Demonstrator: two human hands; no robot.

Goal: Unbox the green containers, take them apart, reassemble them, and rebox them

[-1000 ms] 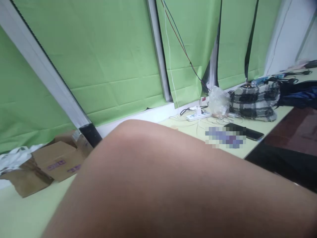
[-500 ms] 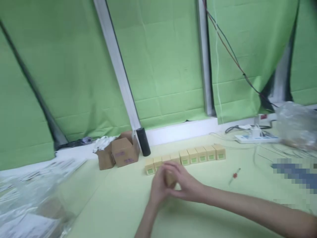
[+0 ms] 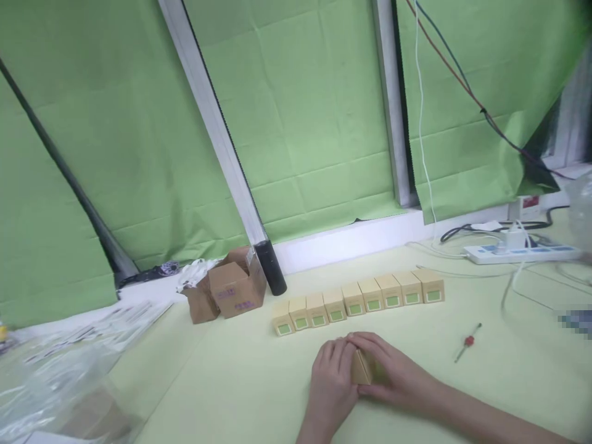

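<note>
A small brown cardboard box [image 3: 361, 369] is held low over the pale green table, between my two hands. My left hand [image 3: 333, 377] wraps its left side, fingers bent over the top. On the other side my right hand [image 3: 393, 373] grips it, with fingers across the top and the thumb low at the front. My hands hide much of the box. Just beyond them stands a row of several small tan boxes [image 3: 355, 301] with green labels, side by side.
A larger open carton [image 3: 234, 290] and a black cylinder [image 3: 271, 268] stand by the wall. At right lie a red-handled tool [image 3: 469, 341] and a white power strip [image 3: 522, 253] with cables. Plastic bags [image 3: 60, 382] and papers cover the left side.
The view has shifted. My hands and the held box are now nearer to me, apart from the row, which shows in full. My left hand has closed further round the box.
</note>
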